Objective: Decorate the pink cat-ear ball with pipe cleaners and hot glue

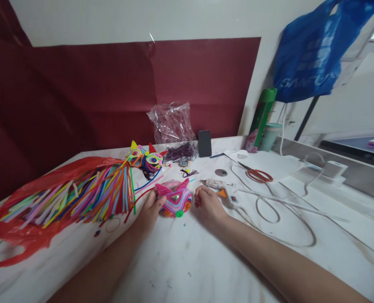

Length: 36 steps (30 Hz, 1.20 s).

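**knotty_k:** where's the piece sitting, and who's got hold of it?

**wirefuzz:** The pink pipe-cleaner head [175,201] is down on the white table [180,269], near the middle, ears pointing up. The left hand [149,209] is clamped on its left side, fingers wrapped round the edge. I'd guess that's to stop a round, fuzzy thing from rolling. The right hand [207,203] rests on the table just right of it, fingers curled under in a loose fist. It doesn't look to be touching the head, and I can't tell if anything small is tucked inside.

**knotty_k:** and the stuff around it?

**wirefuzz:** The glue gun [227,192] lies just right of that fist, nozzle pointing left, probably parked there for a quick grab, with its white cable [278,219] looping off to the right. The scissors [258,174] are farther back on the right. Two finished heads [145,158] sit beyond on the left, out of the way. The loose pipe cleaners [88,193] fan out of a red plastic bag [13,235] on the far left, ends toward the left hand.
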### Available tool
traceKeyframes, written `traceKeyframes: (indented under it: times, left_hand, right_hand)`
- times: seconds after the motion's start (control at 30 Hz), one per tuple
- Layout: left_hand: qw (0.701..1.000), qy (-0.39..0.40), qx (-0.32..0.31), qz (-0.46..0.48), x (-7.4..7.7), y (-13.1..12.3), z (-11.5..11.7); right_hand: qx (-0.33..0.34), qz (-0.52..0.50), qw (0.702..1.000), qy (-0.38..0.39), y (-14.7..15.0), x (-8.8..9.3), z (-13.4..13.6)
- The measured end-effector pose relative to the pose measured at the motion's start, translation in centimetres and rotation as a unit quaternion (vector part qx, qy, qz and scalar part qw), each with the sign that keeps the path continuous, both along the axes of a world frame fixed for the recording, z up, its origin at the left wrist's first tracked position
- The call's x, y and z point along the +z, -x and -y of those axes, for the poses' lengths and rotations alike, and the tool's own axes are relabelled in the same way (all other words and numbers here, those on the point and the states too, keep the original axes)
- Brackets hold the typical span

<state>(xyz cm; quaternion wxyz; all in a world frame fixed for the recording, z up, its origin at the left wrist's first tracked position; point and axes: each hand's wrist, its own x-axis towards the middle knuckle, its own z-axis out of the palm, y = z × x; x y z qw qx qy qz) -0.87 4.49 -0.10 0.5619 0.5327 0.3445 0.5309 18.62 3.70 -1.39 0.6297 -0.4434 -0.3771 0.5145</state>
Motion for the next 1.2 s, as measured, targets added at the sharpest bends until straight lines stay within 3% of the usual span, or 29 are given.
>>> traceKeyframes:
  times: [0.17, 0.37, 0.67, 0.8, 1.0, 1.2]
  left_hand:
    - [1.0, 0.002, -0.015, -0.011, 0.0, 0.0, 0.1]
    - [1.0, 0.009, -0.016, 0.01, -0.4, 0.1, -0.1]
    - [1.0, 0.01, -0.011, 0.019, -1.2, 0.4, -1.0]
    - [0.999, 0.011, -0.04, 0.028, -0.9, 0.4, -0.9]
    - [0.999, 0.003, -0.03, 0.02, -0.3, 0.1, -0.4]
    - [0.999, -0.02, -0.04, -0.012, -0.7, 0.5, -0.3]
  right_hand:
    - [-0.008, 0.049, 0.998, -0.036, 0.7, 0.3, 0.8]
    - [0.091, 0.092, 0.99, -0.058, 0.9, 0.4, 1.7]
    - [0.097, 0.082, 0.991, -0.047, 0.8, 0.4, 1.6]
    - [0.098, 0.087, 0.99, -0.043, 0.7, -0.1, 1.4]
    - [0.097, 0.087, 0.991, -0.04, 0.7, -0.4, 1.4]
    - [0.096, 0.094, 0.991, -0.026, 0.7, -0.2, 1.5]
